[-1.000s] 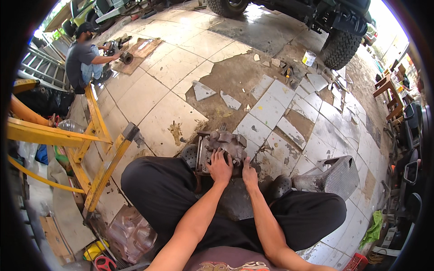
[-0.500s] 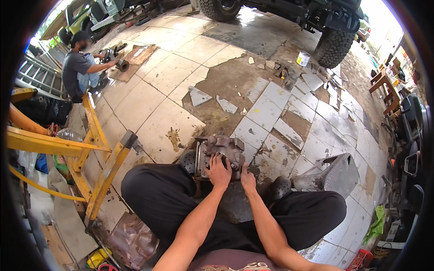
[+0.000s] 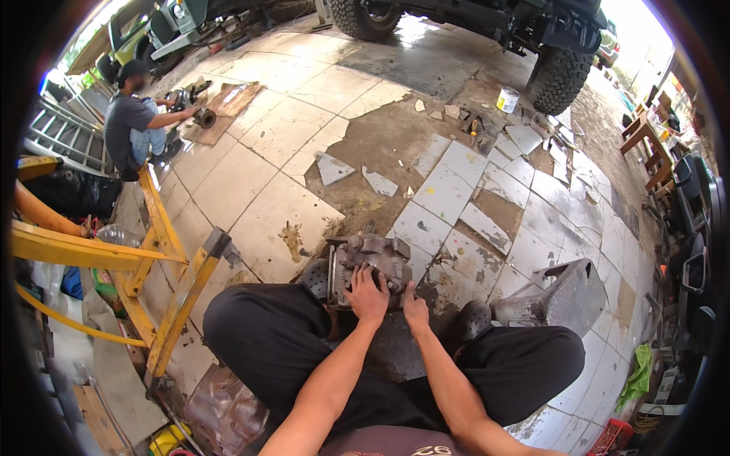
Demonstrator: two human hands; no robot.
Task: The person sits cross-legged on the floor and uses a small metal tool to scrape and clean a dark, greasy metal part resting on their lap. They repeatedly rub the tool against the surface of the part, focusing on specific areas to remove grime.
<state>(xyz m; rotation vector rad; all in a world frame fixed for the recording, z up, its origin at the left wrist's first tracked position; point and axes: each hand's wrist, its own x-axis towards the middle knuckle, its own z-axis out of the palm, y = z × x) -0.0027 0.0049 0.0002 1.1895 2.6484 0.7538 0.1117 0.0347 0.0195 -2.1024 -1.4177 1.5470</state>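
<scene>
A brown metal block (image 3: 382,253) is set low down between the two shoes (image 3: 474,318). Its top is touched by the left hand (image 3: 368,298), laid open with fingers a bit bent. Its near right side is touched by the right hand (image 3: 415,310) — whether anything is gripped there cannot be told. It looks heavy, hard and maybe greasy — best held low, from both sides.

As the wearer's view tips upward, the metal casting (image 3: 384,254), left hand (image 3: 367,299) and right hand (image 3: 415,311) sit lower in frame. More vehicle front (image 3: 176,21) shows by the tiled floor's (image 3: 251,171) far left corner.
</scene>
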